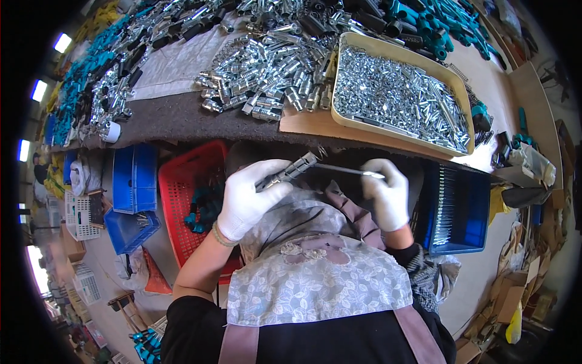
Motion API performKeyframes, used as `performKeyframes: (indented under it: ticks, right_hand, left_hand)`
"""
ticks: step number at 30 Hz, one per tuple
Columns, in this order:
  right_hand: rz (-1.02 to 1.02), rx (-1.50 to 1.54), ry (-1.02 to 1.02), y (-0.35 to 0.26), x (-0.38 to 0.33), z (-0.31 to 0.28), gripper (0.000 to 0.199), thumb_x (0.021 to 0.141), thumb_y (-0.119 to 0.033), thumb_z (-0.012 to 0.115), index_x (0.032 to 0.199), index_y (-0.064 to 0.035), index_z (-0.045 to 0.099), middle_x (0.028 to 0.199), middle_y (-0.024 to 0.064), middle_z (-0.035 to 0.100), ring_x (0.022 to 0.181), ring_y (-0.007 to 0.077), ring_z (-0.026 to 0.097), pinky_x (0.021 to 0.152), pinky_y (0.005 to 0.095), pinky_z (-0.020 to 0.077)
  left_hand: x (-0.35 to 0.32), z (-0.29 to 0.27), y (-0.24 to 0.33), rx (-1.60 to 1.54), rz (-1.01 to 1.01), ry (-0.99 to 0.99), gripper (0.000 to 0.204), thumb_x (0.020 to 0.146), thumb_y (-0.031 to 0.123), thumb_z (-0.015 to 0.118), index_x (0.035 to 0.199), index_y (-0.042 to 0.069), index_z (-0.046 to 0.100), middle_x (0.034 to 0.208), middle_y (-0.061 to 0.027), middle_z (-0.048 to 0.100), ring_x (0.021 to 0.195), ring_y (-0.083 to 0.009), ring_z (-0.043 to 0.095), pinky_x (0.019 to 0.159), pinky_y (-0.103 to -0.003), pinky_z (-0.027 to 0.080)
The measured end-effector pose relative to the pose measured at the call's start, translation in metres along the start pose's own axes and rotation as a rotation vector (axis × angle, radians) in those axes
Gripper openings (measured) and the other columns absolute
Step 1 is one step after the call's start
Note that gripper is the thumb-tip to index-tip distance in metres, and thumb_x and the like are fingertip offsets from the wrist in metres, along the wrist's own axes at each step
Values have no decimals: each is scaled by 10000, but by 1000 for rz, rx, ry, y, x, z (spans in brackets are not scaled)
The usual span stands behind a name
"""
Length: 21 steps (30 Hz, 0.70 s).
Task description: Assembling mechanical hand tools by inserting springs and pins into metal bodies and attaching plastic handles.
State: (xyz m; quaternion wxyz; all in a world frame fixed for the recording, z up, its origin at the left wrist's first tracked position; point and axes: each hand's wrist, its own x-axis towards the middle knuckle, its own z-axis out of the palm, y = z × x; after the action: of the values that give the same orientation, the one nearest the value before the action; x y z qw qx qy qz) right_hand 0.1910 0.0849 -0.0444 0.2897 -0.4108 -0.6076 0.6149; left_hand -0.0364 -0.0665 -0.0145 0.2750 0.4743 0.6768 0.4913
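My left hand [254, 191], in a white knit glove, is closed around a silver cylindrical metal fitting [299, 166] held tilted above my lap. A small coil spring [322, 151] shows by the fitting's upper end. My right hand [387, 191], gloved the same way, pinches a thin metal rod [341, 169]. The rod runs leftward, and its far tip is at the fitting's upper end; I cannot tell whether it goes inside. A patterned grey apron [321, 279] lies beneath both hands.
Ahead, the bench holds a heap of metal fittings [260, 79] and a cream tray [401, 134] of small metal parts. Teal tool parts [424, 30] are piled behind. Below the bench edge stand a red basket [173, 209], blue bins [133, 179] and another blue bin [464, 227] with thin rods.
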Motion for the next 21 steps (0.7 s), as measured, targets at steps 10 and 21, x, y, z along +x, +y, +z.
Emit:
performKeyframes:
  ticks: [10, 21]
  right_hand:
    - [39, -198, -187, -52, 0, -31, 148, 808, -65, 664, 933, 14, 654, 833, 2, 616, 767, 69, 542, 710, 230, 456]
    - [107, -150, -425, -54, -4, -7, 153, 833, -65, 641, 968, 5, 626, 847, -1, 591, 770, 67, 519, 706, 227, 442]
  left_hand:
    - [3, -1, 11, 257, 258, -177, 301, 761, 149, 802, 1024, 33, 715, 868, -110, 681, 753, -260, 674, 677, -326, 529]
    - [-1, 4, 2, 176, 244, -222, 283, 779, 144, 784, 1028, 31, 712, 874, -135, 686, 782, -289, 694, 699, -347, 543]
